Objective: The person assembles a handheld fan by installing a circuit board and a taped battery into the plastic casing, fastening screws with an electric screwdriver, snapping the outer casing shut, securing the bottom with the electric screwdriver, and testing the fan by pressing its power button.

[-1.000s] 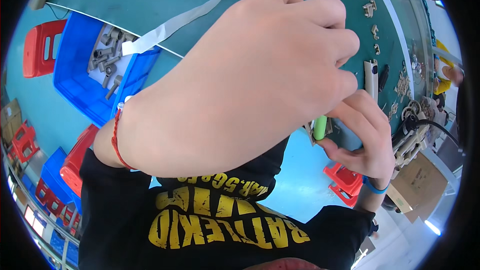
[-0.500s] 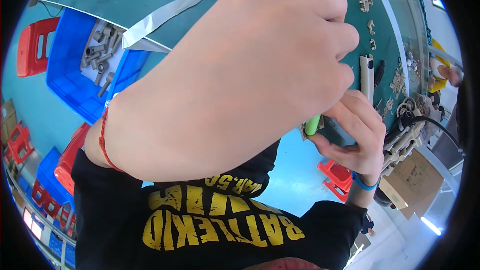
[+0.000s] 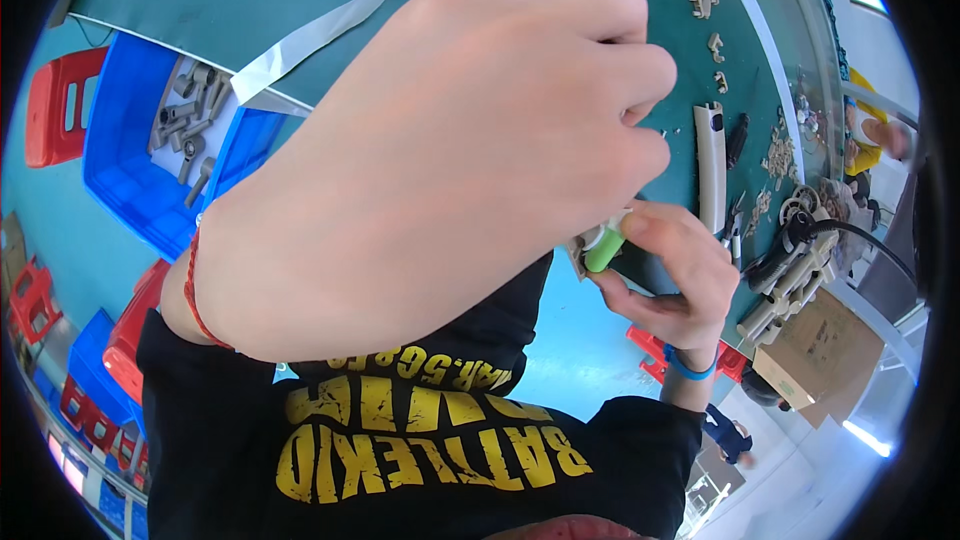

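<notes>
My left hand, with a red cord at the wrist, is closed and fills the middle of the view. Its fingertips are turned away, and whatever they hold is hidden. Just below it, my right hand pinches a small beige part with a bright green cylinder set in it. The thumb and fingers of that hand press on the part near the green end. Most of the beige part lies behind my left hand, so its full shape does not show.
A blue bin with several grey fittings stands at the left, beside a red stool. On the green table lie a white strip, small beige pieces, a long beige part and a black tool. A cardboard box sits at the right.
Both hands have shifted slightly left in view. More of the green cylinder now shows and it is tilted more, with a whitish piece visible beside it. My right fingers have changed position on the part.
</notes>
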`<state>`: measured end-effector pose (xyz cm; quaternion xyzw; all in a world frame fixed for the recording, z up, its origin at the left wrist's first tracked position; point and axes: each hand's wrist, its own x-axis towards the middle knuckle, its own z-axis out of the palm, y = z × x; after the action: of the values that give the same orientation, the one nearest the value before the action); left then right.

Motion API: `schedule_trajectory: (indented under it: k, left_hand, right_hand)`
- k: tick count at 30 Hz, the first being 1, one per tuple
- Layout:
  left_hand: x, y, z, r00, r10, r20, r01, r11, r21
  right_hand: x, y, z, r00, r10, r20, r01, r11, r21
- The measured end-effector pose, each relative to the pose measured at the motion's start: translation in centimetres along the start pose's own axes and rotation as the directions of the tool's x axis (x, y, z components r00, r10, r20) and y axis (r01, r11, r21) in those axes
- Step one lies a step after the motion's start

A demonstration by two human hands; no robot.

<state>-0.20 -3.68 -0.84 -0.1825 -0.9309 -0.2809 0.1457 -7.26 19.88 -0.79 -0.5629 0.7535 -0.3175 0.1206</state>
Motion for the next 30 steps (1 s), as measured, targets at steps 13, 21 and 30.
schedule_trajectory:
  k: [13,21,30]
  left_hand:
    - [-0.5,-0.5,0.8,0.999,-0.017,0.035,0.018,0.999,-0.031]
    - [-0.4,-0.5,0.2,0.998,-0.023,0.063,0.026,0.999,-0.046]
    - [-0.5,-0.9,0.3,0.998,-0.052,0.042,0.057,0.991,-0.123]
  right_hand:
    - [-1.8,-0.5,1.3,0.971,-0.185,-0.149,0.144,0.957,-0.251]
    - [-2.7,-0.4,2.0,0.948,-0.161,-0.273,0.103,0.972,-0.213]
    - [-2.3,0.3,1.1,0.973,0.001,-0.232,-0.005,1.000,-0.018]
